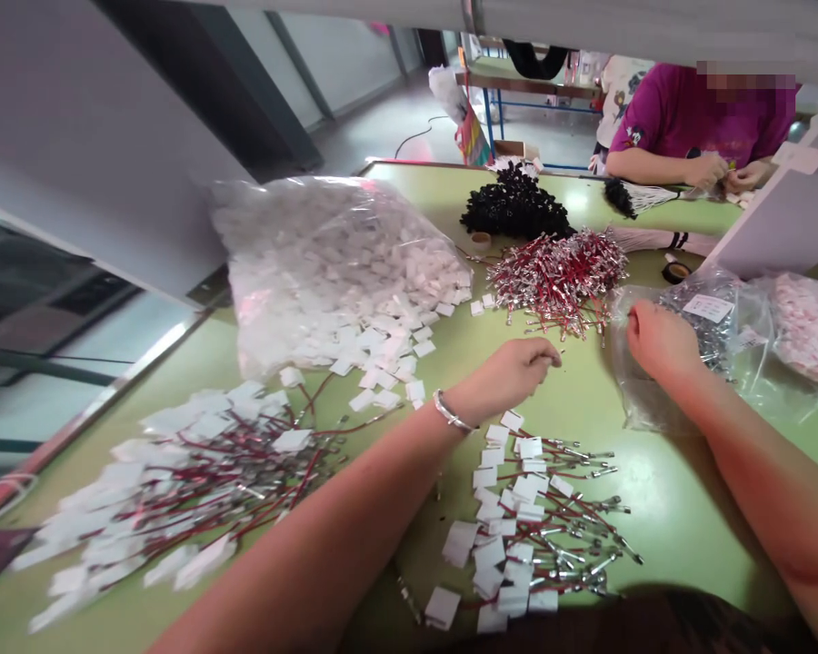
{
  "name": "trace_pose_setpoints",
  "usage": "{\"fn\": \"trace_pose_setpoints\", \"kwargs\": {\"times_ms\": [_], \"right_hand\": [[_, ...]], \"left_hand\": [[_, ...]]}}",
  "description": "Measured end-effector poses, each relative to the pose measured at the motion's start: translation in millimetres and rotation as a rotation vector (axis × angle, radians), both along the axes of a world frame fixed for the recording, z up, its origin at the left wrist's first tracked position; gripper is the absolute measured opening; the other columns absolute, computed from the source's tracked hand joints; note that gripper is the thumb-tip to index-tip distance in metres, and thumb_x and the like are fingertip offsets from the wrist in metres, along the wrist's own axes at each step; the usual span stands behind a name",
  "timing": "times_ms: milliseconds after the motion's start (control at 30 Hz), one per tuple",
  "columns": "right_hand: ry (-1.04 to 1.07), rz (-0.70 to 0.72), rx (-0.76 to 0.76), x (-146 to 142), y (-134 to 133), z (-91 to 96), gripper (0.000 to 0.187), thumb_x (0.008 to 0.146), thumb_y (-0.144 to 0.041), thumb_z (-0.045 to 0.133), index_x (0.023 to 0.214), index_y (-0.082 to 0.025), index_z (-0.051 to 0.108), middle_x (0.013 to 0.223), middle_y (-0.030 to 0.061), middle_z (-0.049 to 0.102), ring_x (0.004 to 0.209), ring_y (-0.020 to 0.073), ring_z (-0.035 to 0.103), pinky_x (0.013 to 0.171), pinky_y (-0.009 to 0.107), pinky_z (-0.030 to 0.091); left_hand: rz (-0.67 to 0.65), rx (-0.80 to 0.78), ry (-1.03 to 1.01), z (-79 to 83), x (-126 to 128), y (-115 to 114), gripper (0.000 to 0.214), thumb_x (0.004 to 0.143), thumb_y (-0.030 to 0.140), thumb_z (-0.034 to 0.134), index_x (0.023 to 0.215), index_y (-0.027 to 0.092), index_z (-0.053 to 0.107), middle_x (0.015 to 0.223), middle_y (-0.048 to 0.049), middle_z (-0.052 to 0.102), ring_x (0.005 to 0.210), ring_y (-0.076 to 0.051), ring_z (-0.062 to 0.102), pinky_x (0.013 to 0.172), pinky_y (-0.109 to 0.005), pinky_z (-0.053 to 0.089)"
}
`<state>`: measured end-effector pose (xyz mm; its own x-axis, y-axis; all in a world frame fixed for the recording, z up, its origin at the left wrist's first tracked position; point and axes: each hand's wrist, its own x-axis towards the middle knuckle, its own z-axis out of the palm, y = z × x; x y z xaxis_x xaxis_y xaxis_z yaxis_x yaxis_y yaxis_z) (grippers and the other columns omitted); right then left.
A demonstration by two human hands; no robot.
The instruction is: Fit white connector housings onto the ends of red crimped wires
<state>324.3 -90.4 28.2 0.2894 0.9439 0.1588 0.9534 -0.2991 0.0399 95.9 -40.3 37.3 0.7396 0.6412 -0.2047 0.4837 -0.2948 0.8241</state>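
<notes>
Head view: both hands out over a green bench [579, 395], between sorted and unsorted parts.
Left hand [518, 371]: fingers curled in, thumb against them; cannot tell whether anything small is pinched. Bare bench beneath, near side of the loose pile.
Right hand [663, 341]: fingers folded and turned away, over the clear bag [637, 395]; grip hidden, cannot tell.
Red leads [559, 277]: loose pile with silvery ends, far side of both hands, just left of the bag.
Metal pieces [714, 338]: inside the clear bag, right of the right hand.
Tabbed leads [518, 509]: near side of the left hand, white tabs left, metal ends mostly right.
Technique (judgement): thin leads probably snag, so lift singly by the wire; pinch small parts at the fingertips; keep wrists off the tabbed rows.
Bench, left: larger tabbed heap [204, 481] near; big bag of white pieces [334, 263] farther off, spilling right.
Bench, far: black pile [514, 202]; tape roll [676, 272] to the right.
Room: person in a purple top [674, 113] at the far right, hands together; pale floor [364, 127] beyond the bench.
</notes>
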Motion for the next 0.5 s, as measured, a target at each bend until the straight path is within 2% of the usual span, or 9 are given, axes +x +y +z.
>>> {"fn": "trace_pose_setpoints", "kwargs": {"times_ms": [67, 167, 267, 400, 500], "right_hand": [[0.229, 0.136, 0.067, -14, -5, 3.0, 0.025, 0.091, -0.024, 0.036, 0.098, -0.015, 0.058, 0.077, 0.0093, 0.066, 0.067, 0.0202, 0.059, 0.063, 0.03, 0.038], [0.577, 0.363, 0.104, -40, -13, 2.8, 0.019, 0.091, -0.028, 0.039, 0.091, -0.019, 0.056, 0.074, 0.0036, 0.063, 0.064, 0.0163, 0.054, 0.062, 0.027, 0.038], [0.79, 0.404, 0.102, -56, -18, -0.9, 0.014, 0.089, -0.028, 0.043, 0.085, -0.02, 0.054, 0.069, 0.0001, 0.06, 0.062, 0.014, 0.052, 0.061, 0.026, 0.038], [0.849, 0.423, 0.104, -56, -20, -2.5, 0.015, 0.088, -0.028, 0.045, 0.081, -0.02, 0.056, 0.066, -0.0017, 0.059, 0.062, 0.0126, 0.052, 0.062, 0.025, 0.038], [0.773, 0.49, 0.06, -48, -19, 1.1, 0.016, 0.087, -0.029, 0.048, 0.081, -0.02, 0.059, 0.065, -0.0021, 0.058, 0.06, 0.0122, 0.05, 0.06, 0.025, 0.037]], "left_hand": [[0.089, -0.05, -0.088, -6.0, 3, -1, 0.025, 0.085, 0.026, 0.042, 0.092, 0.015, 0.063, 0.067, -0.0014, 0.054, 0.056, -0.011, 0.045, 0.052, -0.024, 0.036], [0.128, -0.079, -0.187, -12.5, 6, -2, 0.023, 0.086, 0.033, 0.046, 0.079, 0.017, 0.061, 0.064, 0.0002, 0.051, 0.056, -0.011, 0.043, 0.053, -0.024, 0.035], [0.14, -0.088, -0.231, -14.1, 6, -2, 0.022, 0.086, 0.031, 0.046, 0.074, 0.018, 0.059, 0.063, 0.0013, 0.05, 0.056, -0.01, 0.044, 0.054, -0.023, 0.036], [0.103, -0.026, -0.208, -13.3, 4, -1, 0.022, 0.086, 0.031, 0.047, 0.073, 0.018, 0.059, 0.062, 0.0014, 0.052, 0.057, -0.011, 0.045, 0.055, -0.024, 0.036], [0.048, 0.171, -0.141, -13.9, 1, -1, 0.025, 0.088, 0.032, 0.045, 0.074, 0.019, 0.061, 0.067, -0.0004, 0.058, 0.062, -0.012, 0.048, 0.061, -0.026, 0.038]]}}
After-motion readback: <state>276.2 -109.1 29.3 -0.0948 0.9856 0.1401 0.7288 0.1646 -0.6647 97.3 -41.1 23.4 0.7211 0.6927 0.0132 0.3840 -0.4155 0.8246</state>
